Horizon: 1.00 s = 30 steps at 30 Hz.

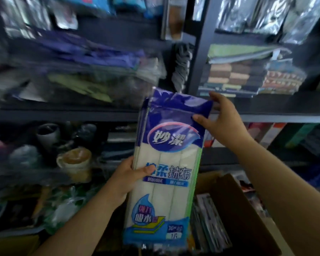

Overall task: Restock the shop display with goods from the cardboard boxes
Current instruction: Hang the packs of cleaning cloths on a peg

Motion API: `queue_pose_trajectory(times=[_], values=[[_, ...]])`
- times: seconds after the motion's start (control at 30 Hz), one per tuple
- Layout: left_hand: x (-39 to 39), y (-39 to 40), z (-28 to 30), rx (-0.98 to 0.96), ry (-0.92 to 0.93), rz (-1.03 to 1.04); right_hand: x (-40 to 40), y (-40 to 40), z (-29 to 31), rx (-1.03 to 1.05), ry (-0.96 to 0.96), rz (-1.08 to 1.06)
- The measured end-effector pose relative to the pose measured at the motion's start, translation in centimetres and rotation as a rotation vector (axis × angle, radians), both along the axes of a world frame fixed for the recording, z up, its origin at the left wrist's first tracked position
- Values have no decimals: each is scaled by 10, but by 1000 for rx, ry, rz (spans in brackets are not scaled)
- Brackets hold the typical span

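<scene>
Both grips pinching the cloth packet (166, 163): left hand (126, 180) mid-edge, right hand (224, 121) at its top corner.

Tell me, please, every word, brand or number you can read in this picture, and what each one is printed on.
"妙潔": brand oval, upper front of the cloth pack.
"抹布": large letters mid-pack; the characters before them are partly covered by the left hand.
"吸水": water-drop badge, lower left.
Size figures and small strips: too blurred.
Shelf goods: nothing readable.
</scene>
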<state>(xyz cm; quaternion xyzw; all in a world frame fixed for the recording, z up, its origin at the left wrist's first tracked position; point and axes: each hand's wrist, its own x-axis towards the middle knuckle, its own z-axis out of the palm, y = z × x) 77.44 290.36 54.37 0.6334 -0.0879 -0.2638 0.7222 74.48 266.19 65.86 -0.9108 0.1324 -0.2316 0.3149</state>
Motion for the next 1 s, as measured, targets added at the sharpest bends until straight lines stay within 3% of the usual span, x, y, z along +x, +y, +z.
queue_pose_trajectory(times=[0.1, 0.2, 0.87, 1.0], values=[[13, 30, 24, -61, -29, 100, 5, 32, -9, 281, -48, -44], [25, 52, 47, -101, -65, 160, 12, 73, -16, 469, 19, 80], [114, 170, 158, -194, -253, 224, 102, 212, 63, 757, -304, 215], [137, 185, 177, -230, -294, 313, 125, 241, 77, 945, -315, 302]])
